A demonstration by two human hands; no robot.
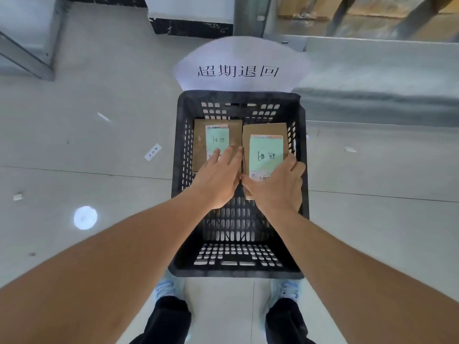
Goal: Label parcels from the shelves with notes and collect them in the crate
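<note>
From my head view, I judge I'm placing a labelled parcel: my right hand point(278, 184) grips the right parcel point(265, 150) inside the crate point(304, 194), my left hand point(218, 175) rests flat-fingered on the left parcel point(213, 142). Next: let go. Two parcels, two green notes, one crate.

Even, soft daylight fills the scene, bright but not harsh. A round glare spot point(85, 217) shines on the glossy floor point(99, 145) at near left. Shadows are faint. Wide-angle distortion bends the crate point(236, 269) and stretches both forearms at the edges. The far shelves point(372, 16) look slightly blurred.
</note>
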